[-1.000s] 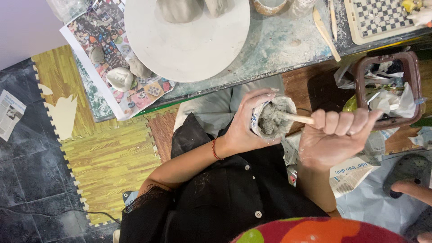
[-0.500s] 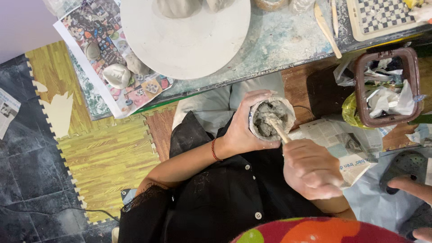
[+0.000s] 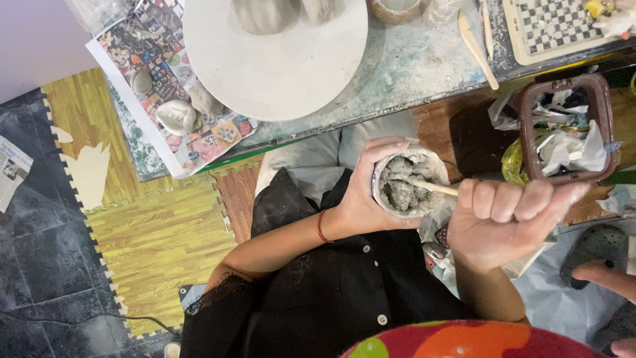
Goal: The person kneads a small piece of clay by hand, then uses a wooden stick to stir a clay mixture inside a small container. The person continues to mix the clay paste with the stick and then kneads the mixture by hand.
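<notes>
My left hand (image 3: 361, 199) wraps around a small cup (image 3: 407, 182) of wet grey clay, fingers curled tight against its left wall and thumb hooked over the far rim. I hold the cup in the air above my lap, near the edge of the desk (image 3: 411, 66) and not touching it. The clay inside is lumpy and fills most of the cup.

My right hand (image 3: 503, 222) is just right of the cup, closed in a fist around a thin wooden stick (image 3: 430, 187). The fingers are pressed together over the stick, knuckles up, and the stick's far end pokes into the clay. A red cord bracelet (image 3: 320, 226) sits on my left wrist.

On the desk, far from me, lies a large round white board (image 3: 278, 73) with grey clay shapes at its far edge. To its left a colourful printed sheet (image 3: 152, 79) hangs over the desk edge, with a few small clay lumps (image 3: 175, 116) on it. To the right lie a wooden modelling tool (image 3: 477, 48) and a checkered tray (image 3: 553, 26).

On the floor to the right stands a brown bin (image 3: 523, 132) stuffed with crumpled paper. Yellow foam floor mats (image 3: 159, 245) lie to the left.
</notes>
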